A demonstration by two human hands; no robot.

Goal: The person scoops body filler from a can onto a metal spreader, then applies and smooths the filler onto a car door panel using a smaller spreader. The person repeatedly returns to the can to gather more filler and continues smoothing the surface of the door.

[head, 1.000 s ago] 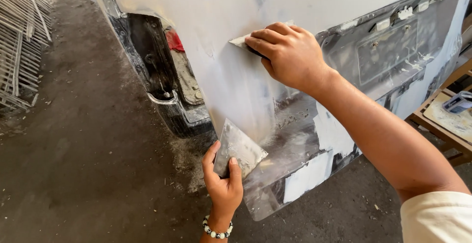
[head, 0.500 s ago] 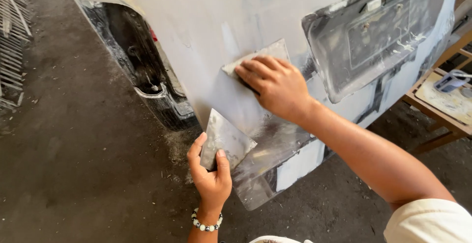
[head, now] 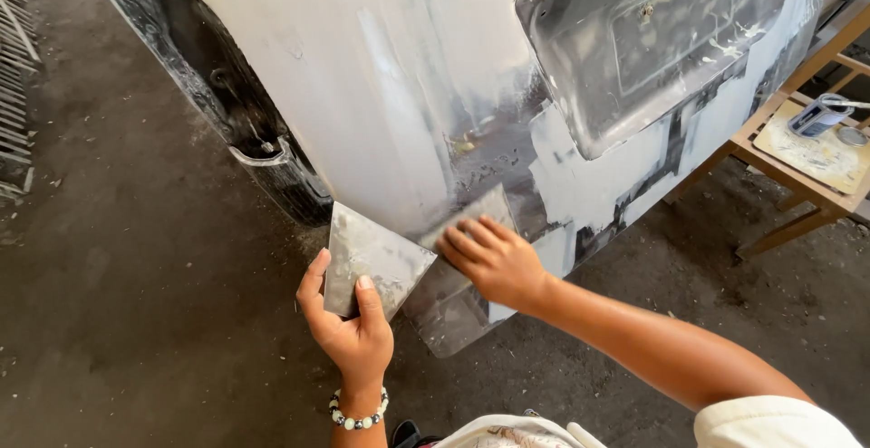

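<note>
The left hand grips a flat metal plate, thumb on the near face and fingers curled behind its lower corner, holding it up just beside the lower edge of the car panel. The right hand presses a thin scraper blade flat against the panel near its bottom edge, fingers spread narrow along the blade's back. The blade lies just right of the plate, touching the panel where grey filler has been spread. A beaded bracelet sits on the left wrist. Far right, a wooden stool carries a tin.

Judgement: a good pass here calls for even fingertip pressure across the blade, a shallow angle to the panel, and one steady stroke so the filler feathers out without ridges. The plate is best kept close beneath to catch excess. Uneven pressure near the bottom edge risks leaving a lip.
</note>
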